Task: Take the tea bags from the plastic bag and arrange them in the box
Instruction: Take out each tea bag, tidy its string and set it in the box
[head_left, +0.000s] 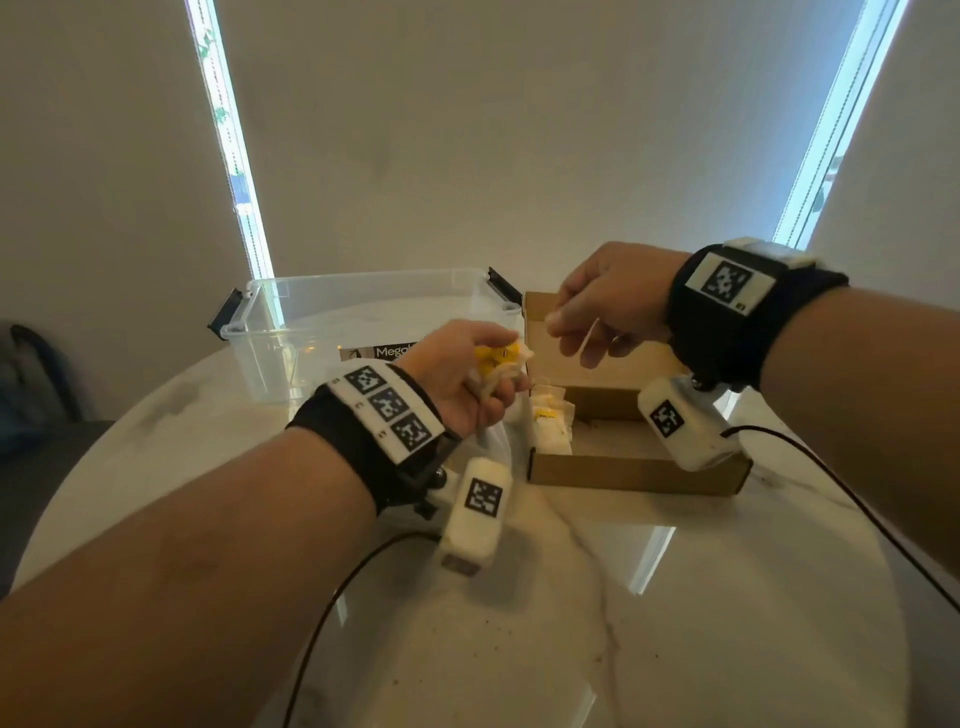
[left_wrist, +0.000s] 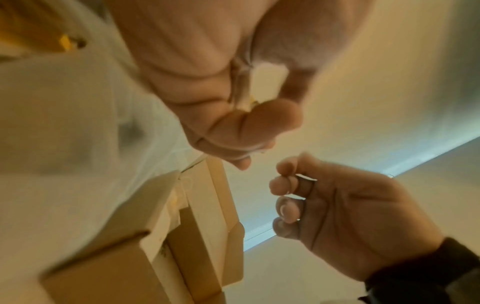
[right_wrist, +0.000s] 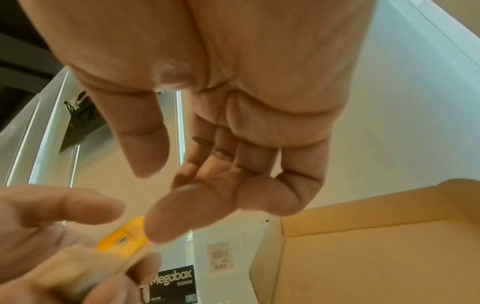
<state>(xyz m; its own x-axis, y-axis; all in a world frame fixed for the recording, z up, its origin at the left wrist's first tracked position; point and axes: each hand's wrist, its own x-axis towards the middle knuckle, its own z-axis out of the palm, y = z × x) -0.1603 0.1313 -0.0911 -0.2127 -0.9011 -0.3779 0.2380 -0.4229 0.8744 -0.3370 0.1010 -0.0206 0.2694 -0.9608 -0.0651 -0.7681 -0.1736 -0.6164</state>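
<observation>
A small bunch of pale paper tea bags with yellow tags (head_left: 497, 366) is clamped in the curled fingers of the left hand (head_left: 457, 374), raised just beside the left edge of the shallow brown cardboard box (head_left: 639, 470). The thin clear plastic bag (head_left: 493, 441) hangs below that hand and appears to be gripped along with the bunch. The right hand (head_left: 608, 306) is held over the box, near the bunch; its fingers are loosely bent and nothing is seen in them. A few tea bags (head_left: 550, 426) already stand at the box's left end.

Several bags are gripped together, so 1 could slip out or catch on the plastic when a single bag is drawn away, and strings and tags could tangle. The upright bags in the box could be toppled by a careless placement.

The bare palm of the right hand (right_wrist: 259, 98) is confirmed only by the right wrist view, where a yellow tag (right_wrist: 123, 236) lies close to its fingertips. The box's contents are shown only by the head view. The white marble-patterned table (head_left: 675, 623) and a clear plastic storage tub (head_left: 322, 332) are also seen there.
</observation>
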